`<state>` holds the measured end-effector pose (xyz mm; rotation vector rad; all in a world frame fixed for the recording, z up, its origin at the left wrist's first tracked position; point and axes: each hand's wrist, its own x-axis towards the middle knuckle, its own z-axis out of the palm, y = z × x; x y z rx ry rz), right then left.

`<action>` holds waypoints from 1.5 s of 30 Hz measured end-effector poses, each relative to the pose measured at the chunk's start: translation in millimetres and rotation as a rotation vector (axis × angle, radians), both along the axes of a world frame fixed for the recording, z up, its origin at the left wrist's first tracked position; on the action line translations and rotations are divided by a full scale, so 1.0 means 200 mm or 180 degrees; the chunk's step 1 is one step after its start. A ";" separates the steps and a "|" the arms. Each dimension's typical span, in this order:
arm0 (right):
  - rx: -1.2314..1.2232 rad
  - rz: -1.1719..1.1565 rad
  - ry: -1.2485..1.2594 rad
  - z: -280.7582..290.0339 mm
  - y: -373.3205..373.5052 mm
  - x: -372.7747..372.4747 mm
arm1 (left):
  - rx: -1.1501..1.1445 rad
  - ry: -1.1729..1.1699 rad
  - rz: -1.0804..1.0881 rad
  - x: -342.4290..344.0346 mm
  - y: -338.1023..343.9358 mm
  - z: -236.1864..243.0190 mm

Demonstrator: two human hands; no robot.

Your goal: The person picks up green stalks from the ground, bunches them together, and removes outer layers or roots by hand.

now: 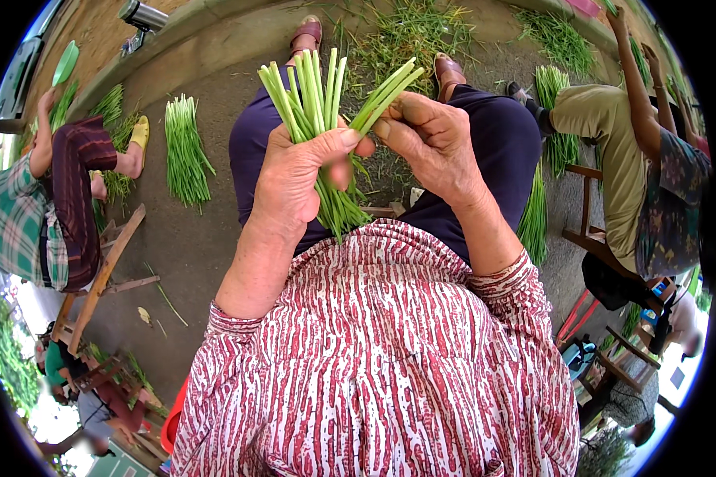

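Observation:
My left hand (286, 179) is wrapped round a bunch of chives (317, 95) above my lap. Their pale cut ends point up and away from me, and the green leaves hang below the fist toward my shirt. Close beside it on the right, my right hand (436, 143) has its fingers and thumb closed on a few chive stalks (387, 95). These slant up to the right, and their lower part meets the left thumb. The right hand's palm side and some fingertips are hidden.
A tied-looking chive bundle (185, 151) lies on the ground to the left, with more chives (552, 111) at right. Loose trimmings (410, 36) cover the ground beyond my feet. People sit on both sides, near a wooden stool (107, 270) and a wooden chair (587, 207).

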<state>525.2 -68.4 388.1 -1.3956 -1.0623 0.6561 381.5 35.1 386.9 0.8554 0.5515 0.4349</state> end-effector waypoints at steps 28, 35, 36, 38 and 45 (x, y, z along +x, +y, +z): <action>0.0377 0.0072 0.1683 -0.04 0.07 -0.04 | 0.0793 0.0221 0.0474 0.01 0.02 -0.09; 0.0254 -0.0191 0.1682 -0.07 0.08 -0.04 | 0.1113 0.0322 0.0559 0.03 -0.04 -0.06; 0.0252 -0.0156 0.1741 -0.08 0.08 -0.04 | 0.1135 0.0308 0.0558 0.03 -0.04 -0.06; 0.0206 -0.0214 0.1772 -0.07 0.08 -0.05 | 0.1225 0.0312 0.0618 0.02 -0.05 -0.07; 0.0320 -0.0463 0.1876 -0.09 0.10 -0.08 | 0.1557 0.0370 0.0820 0.02 -0.07 -0.08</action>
